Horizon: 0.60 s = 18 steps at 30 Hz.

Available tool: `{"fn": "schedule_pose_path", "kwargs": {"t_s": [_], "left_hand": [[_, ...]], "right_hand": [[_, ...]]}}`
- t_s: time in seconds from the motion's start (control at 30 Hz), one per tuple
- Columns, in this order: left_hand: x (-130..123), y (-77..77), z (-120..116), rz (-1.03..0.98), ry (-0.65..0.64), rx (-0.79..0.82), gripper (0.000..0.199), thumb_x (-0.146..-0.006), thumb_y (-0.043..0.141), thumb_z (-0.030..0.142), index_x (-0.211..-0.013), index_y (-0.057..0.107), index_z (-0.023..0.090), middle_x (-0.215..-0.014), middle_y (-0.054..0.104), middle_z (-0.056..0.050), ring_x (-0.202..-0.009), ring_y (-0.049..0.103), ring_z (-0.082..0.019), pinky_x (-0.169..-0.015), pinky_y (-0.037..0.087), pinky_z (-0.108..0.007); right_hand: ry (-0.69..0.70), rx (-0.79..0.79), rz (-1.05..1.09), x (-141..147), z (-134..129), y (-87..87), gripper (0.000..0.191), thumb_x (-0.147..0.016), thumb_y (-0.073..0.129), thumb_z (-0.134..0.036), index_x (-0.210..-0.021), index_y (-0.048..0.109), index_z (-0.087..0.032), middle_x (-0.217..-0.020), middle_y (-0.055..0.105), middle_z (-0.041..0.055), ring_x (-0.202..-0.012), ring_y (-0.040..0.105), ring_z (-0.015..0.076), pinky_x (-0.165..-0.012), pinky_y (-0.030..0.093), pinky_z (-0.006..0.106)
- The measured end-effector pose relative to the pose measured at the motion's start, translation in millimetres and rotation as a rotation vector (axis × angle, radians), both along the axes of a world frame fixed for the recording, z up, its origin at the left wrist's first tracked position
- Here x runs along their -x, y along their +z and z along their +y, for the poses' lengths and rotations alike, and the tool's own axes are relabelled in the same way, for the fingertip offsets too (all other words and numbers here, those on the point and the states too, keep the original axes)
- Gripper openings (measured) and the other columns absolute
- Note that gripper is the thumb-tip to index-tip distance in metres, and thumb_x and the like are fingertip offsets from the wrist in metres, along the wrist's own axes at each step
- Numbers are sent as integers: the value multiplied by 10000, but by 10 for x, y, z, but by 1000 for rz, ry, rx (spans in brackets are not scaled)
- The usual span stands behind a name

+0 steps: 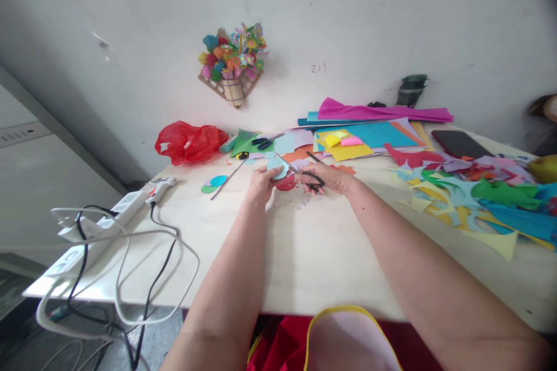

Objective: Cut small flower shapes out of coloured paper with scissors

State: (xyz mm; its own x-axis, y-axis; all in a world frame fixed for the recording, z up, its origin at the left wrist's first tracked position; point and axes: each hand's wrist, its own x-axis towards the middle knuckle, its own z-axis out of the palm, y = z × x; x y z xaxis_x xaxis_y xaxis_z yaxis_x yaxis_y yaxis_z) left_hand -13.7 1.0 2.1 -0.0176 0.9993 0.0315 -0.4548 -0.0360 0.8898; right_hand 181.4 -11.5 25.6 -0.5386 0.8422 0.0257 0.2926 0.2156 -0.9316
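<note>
White wall [383, 23] rises behind the pale table [331, 266] as my left hand [261, 182] pinches a blue disc [278, 169] above its middle, nearer the back edge. My right hand [327, 178] grips scissors [315, 182], blades close against the disc. Other discs [219, 181] lie toward the left edge; scraps [500, 191] pile toward the right. A red bag [189, 142] sits by the back left corner, a power strip [126, 206] along the left edge.

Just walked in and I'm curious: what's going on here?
A person's left hand holds a light-blue paper piece while the right hand holds black-handled scissors, close to the paper; whether they touch it is hard to tell. Paper discs lie to the left, offcuts to the right, another scissors pair farther back.
</note>
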Motion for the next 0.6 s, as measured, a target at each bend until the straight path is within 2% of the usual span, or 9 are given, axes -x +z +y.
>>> {"fn": "schedule_pose_path", "kwargs": {"t_s": [0.23,0.43,0.6], "left_hand": [[7,-11,4,-9,2,-16,280,-489,904,126,-684,702,126,-711,734,-58,-807,763,-261,-807,641,-395],[16,-21,9,-32,-2,-3,277,-527,889,112,-730,700,123,-747,746,-75,-901,773,-303,-872,640,-447],[20,-25,11,-54,-10,7,262,-544,873,91,-728,691,129,-727,741,-64,-864,775,-283,-891,643,-446]], "right_hand": [[6,-1,4,7,14,-11,412,-840,727,-499,-654,564,-170,-542,595,-9,-410,514,75,-353,313,186],[21,-5,10,0,49,-43,404,-841,710,-497,-650,563,-173,-531,585,-12,-397,497,74,-350,306,193],[26,-2,3,2,36,-29,387,-850,696,-476,-649,562,-174,-515,575,-17,-386,481,71,-353,300,192]]}}
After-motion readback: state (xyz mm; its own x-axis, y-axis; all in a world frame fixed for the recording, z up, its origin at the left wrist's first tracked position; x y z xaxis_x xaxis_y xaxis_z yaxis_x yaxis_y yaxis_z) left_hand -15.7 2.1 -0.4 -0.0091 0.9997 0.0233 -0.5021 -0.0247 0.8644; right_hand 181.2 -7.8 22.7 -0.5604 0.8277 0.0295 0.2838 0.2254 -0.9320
